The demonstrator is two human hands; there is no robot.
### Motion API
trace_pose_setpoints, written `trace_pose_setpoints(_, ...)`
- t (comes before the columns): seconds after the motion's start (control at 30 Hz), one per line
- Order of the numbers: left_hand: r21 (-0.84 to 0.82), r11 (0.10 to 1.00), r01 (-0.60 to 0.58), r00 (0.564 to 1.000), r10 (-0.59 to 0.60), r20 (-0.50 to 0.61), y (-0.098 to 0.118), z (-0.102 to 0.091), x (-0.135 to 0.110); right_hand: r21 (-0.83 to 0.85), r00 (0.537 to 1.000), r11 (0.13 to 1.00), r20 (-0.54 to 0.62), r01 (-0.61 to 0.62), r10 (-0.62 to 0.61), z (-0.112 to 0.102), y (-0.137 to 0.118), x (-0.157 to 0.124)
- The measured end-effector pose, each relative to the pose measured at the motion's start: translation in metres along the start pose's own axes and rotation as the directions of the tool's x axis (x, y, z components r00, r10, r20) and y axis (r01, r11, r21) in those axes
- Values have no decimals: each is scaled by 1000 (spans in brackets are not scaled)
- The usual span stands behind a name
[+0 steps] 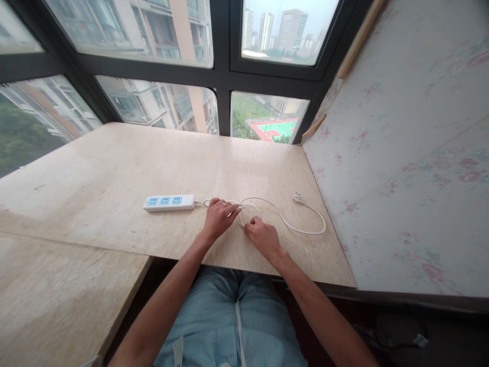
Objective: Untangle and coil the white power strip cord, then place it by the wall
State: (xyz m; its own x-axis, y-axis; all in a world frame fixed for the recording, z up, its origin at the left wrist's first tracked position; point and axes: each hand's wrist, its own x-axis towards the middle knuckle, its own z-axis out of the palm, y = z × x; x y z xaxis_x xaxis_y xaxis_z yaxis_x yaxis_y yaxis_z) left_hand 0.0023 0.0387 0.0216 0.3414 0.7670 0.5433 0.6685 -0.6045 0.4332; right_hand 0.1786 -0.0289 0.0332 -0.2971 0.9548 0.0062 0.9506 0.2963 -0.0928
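A white power strip (169,202) with blue sockets lies on the beige marble sill (114,173). Its white cable (301,228) runs right in loops and ends in a plug (297,197) near the wall. My left hand (219,218) rests on the cable just right of the strip, fingers curled and pinching a loop. Close beside it on the right, my right hand (263,236) is closed on another part of the cable. The two hands are a few centimetres apart.
Dark-framed windows (221,76) line the sill's far edge. A wall with flowered paper (405,163) closes off the right side. A lower marble ledge (57,295) lies at front left. My lap in light jeans (229,321) is below the sill's front edge.
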Motion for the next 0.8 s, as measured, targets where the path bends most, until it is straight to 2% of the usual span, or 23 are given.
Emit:
trace_pose_setpoints(0.13,-89,995,41,999,-43,-24,-4,2,-2,29,989,993,-100,115,-112,7,26,-19)
trace_pose_setpoints(0.27,-158,985,74,996,-81,-43,-5,4,-7,61,941,963,-237,263,-242,15,61,-35)
trace_pose_setpoints(0.4,-174,983,61,994,-75,-76,-7,8,-12,40,914,953,-299,301,-276,15,79,-42)
trace_pose_setpoints(0.53,-166,985,50,990,-71,-122,-9,13,-15,62,942,976,-283,207,-181,8,63,-42)
trace_pose_setpoints(0.7,-92,996,22,992,-34,-123,-12,15,-17,209,980,975,-196,69,-28,-3,12,-33)
trace_pose_setpoints(0.8,-117,993,27,992,-41,-122,-12,15,-17,225,990,970,-86,-88,109,-8,-17,-14)
